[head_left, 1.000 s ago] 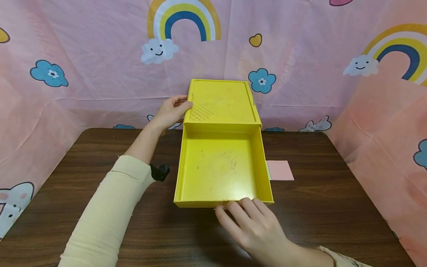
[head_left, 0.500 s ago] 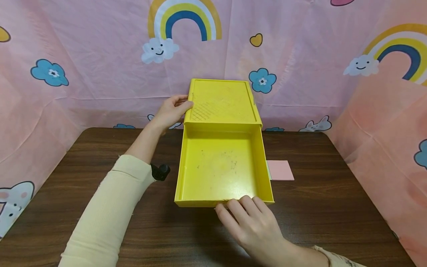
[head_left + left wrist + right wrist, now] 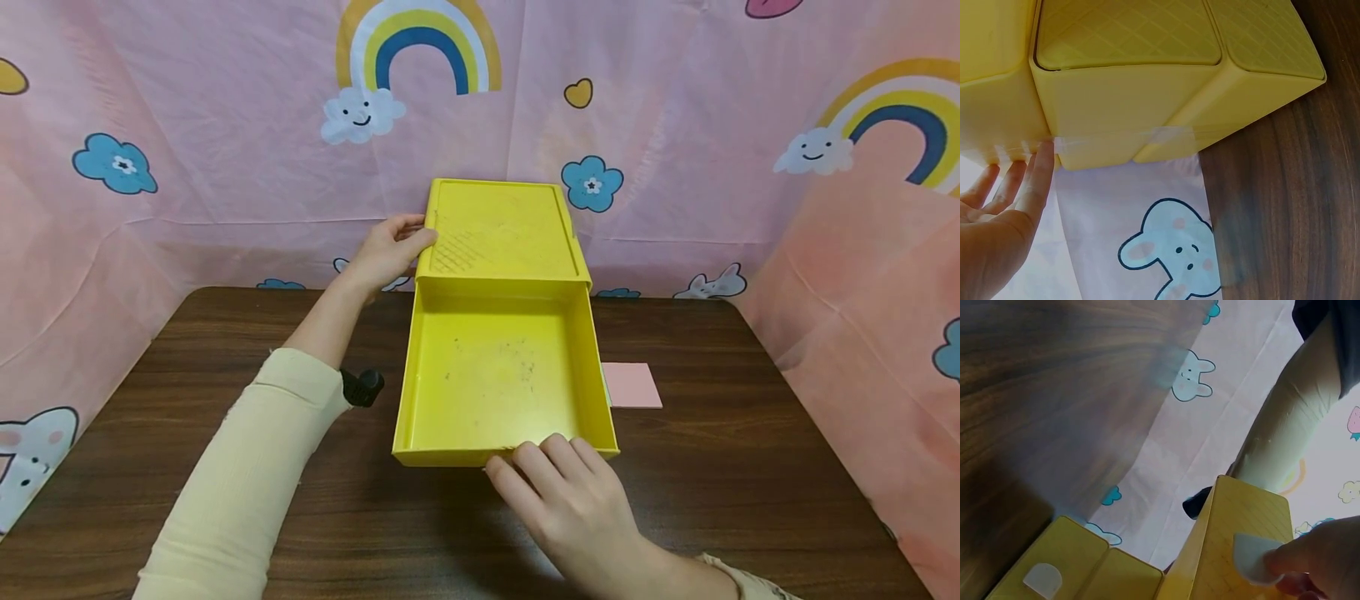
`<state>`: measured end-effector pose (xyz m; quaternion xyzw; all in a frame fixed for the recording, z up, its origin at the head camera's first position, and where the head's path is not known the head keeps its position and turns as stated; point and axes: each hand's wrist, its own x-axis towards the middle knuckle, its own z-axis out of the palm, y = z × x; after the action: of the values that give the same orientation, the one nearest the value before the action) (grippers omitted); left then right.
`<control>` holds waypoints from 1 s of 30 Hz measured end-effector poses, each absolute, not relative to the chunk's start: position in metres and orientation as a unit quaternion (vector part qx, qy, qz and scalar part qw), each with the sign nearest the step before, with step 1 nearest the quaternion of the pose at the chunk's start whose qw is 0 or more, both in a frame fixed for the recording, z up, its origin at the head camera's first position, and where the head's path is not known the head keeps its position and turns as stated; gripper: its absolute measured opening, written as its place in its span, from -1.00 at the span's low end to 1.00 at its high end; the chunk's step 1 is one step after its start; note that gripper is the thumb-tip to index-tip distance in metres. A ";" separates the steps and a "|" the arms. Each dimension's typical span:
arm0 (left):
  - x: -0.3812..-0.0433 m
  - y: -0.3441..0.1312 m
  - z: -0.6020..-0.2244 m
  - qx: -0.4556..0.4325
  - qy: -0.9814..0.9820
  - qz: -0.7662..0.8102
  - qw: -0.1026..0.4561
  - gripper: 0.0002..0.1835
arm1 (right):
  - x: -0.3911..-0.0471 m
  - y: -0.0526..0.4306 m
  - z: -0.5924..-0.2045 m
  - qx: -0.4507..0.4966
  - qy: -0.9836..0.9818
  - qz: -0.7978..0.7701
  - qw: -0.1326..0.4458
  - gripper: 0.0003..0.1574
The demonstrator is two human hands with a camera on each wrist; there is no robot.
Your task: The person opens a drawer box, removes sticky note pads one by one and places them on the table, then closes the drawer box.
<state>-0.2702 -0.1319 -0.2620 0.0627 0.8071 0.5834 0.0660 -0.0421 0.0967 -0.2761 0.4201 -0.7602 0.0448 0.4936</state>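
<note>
A yellow plastic drawer unit [image 3: 517, 229] stands at the far middle of the table. Its upper drawer [image 3: 487, 375] is pulled well out towards me; nothing lies inside, apart from small dark marks on the bottom. At the unit's left side is my left hand [image 3: 382, 254], thumb along the top edge; in the left wrist view its fairly straight fingers [image 3: 1038, 178] touch the yellow side. My right hand [image 3: 577, 508] is at the drawer's front edge. The right wrist view shows it pinching the white handle [image 3: 1250, 559] between thumb and fingers.
To the right of the drawer lies a pink sticky-note pad [image 3: 633, 386], partly hidden by it. A lower drawer with a similar white handle [image 3: 1042, 580] shows in the right wrist view. Printed pink cloth [image 3: 480, 133] hangs behind the brown wooden table [image 3: 720, 467].
Both hands keep their places on the drawer unit and the drawer stays pulled out. The head view has shifted very slightly.
</note>
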 end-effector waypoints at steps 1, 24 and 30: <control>-0.270 -0.132 -0.262 0.063 0.808 0.582 0.067 -0.35 | -0.042 0.097 -0.275 0.418 -0.762 0.047 0.492 -0.63; -0.269 -0.130 -0.258 0.068 0.817 0.567 0.076 -0.35 | -0.063 0.095 -0.263 0.394 -0.786 0.099 0.466 -0.65; -0.268 -0.131 -0.256 0.070 0.820 0.561 0.087 -0.36 | -0.069 0.098 -0.265 0.390 -0.797 0.108 0.449 -0.66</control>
<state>-0.2680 -0.1307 -0.2560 0.0705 0.8200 0.5614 0.0866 -0.0692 0.0976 -0.2651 0.3900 -0.7969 0.1080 0.4485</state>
